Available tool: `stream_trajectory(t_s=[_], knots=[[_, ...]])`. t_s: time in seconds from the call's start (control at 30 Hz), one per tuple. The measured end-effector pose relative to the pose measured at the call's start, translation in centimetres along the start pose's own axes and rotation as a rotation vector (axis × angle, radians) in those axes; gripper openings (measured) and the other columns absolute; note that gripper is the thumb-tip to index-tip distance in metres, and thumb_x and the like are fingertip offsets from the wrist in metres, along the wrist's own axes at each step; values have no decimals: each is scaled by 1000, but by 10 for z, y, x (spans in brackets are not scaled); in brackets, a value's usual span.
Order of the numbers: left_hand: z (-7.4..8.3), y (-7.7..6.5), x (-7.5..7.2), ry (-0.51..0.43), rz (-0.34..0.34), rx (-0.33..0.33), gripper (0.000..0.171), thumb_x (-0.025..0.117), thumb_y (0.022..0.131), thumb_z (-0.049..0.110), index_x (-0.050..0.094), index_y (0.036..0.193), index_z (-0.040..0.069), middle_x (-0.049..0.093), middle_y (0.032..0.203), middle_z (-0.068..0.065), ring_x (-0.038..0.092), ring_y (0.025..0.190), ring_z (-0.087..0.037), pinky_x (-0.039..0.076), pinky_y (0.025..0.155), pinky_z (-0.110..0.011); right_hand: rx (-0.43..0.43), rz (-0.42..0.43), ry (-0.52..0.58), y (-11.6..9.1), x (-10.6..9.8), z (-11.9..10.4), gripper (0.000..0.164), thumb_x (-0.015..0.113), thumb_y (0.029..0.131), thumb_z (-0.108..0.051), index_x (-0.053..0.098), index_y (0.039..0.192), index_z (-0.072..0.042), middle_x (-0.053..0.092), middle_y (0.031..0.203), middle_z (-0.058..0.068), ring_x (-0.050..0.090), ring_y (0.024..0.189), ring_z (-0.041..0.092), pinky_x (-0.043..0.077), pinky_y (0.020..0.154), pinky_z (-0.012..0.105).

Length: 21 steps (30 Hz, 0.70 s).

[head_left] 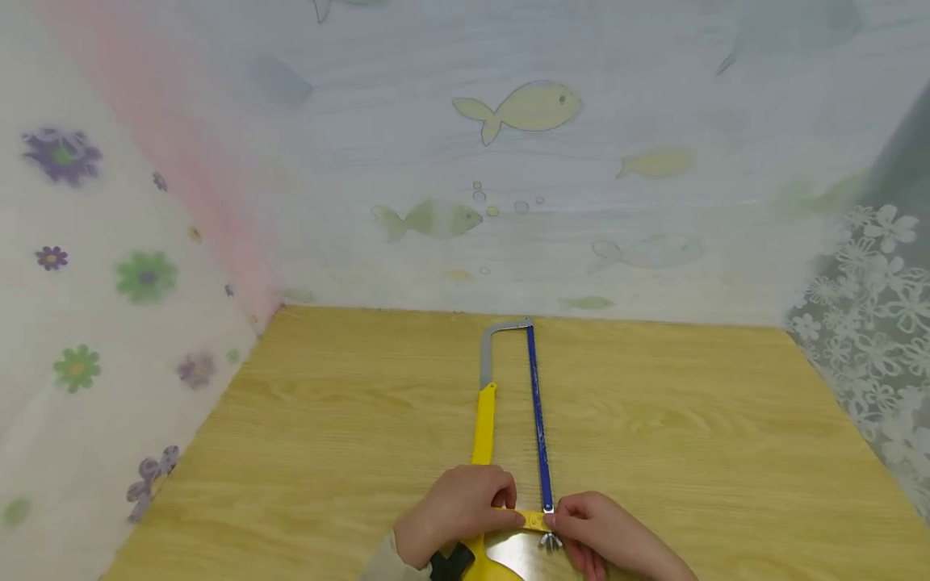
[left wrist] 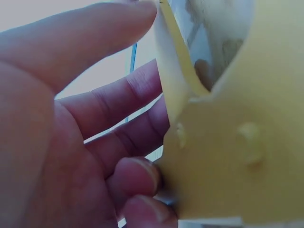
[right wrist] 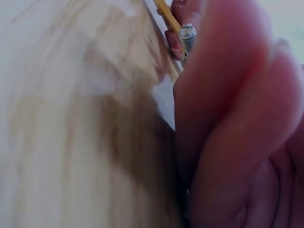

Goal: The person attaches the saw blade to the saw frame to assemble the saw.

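A hacksaw lies lengthwise on the table, with a grey and yellow frame [head_left: 483,428], a blue blade [head_left: 540,420] and a yellow handle [left wrist: 213,175] at the near end. My left hand [head_left: 461,504] grips the yellow frame by the handle, its thumb along the short crosspiece. At the near end of the blade, my right hand [head_left: 606,532] pinches with thumb and forefinger, just above a metal wing nut [head_left: 550,541]. A threaded bolt [right wrist: 187,40] shows beyond the right fingers in the right wrist view. The far blade end meets the frame's bent tip.
The wood-grain table [head_left: 654,420] extends to both sides of the saw. Behind it stands a wall covering [head_left: 327,177] with fish drawings, close to the saw's far tip. A flowered covering [head_left: 109,323] borders the left, and a white-flowered curtain [head_left: 890,323] the right.
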State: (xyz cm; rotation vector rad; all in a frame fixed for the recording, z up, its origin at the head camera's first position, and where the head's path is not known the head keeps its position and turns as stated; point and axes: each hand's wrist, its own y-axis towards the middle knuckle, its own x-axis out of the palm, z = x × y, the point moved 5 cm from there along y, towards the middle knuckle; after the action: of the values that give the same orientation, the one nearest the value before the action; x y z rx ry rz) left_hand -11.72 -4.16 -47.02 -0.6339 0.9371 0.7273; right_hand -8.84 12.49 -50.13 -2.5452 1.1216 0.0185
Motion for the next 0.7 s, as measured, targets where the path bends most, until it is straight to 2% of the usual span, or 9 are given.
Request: stream_trajectory(t_s=[0.23,0.37,0.47,0.57,0.7], knots=[[-3,4,-5,-65,-37,-65,21,59,82,44,54,76,24,46,59,13,40,51,-4,33,50,-21,-13,8,-7,2,-3,-1,38,47,92,-34,53,70,-3,51,51,-1,43,36,8,35,34,21],[-3,5,-4,-91,-23,-64,19,59,82,42,55,78,24,47,61,14,41,52,-4,35,51,-20,-29,-14,36,1,-4,4,34,45,93,-30,53,76,-2,52,55,0,44,38,9,37,35,22],[-8,6,-6,-128,37,-40,17,59,83,41,56,80,25,47,63,16,42,54,-3,36,52,-20,-53,-31,71,1,-4,5,30,45,94,-27,55,84,-1,53,57,1,46,39,10,39,35,24],[-18,5,-11,-161,130,-18,14,58,84,39,57,82,25,47,68,16,43,57,-2,37,54,-20,-69,-27,87,1,-5,5,27,45,94,-25,56,90,-1,54,60,3,50,42,11,41,37,25],[-38,-3,-24,-139,269,-22,16,54,87,39,59,84,24,47,72,16,43,59,-2,37,55,-20,-67,45,48,0,-11,3,27,46,93,-27,58,97,-3,58,66,8,54,47,15,44,40,30]])
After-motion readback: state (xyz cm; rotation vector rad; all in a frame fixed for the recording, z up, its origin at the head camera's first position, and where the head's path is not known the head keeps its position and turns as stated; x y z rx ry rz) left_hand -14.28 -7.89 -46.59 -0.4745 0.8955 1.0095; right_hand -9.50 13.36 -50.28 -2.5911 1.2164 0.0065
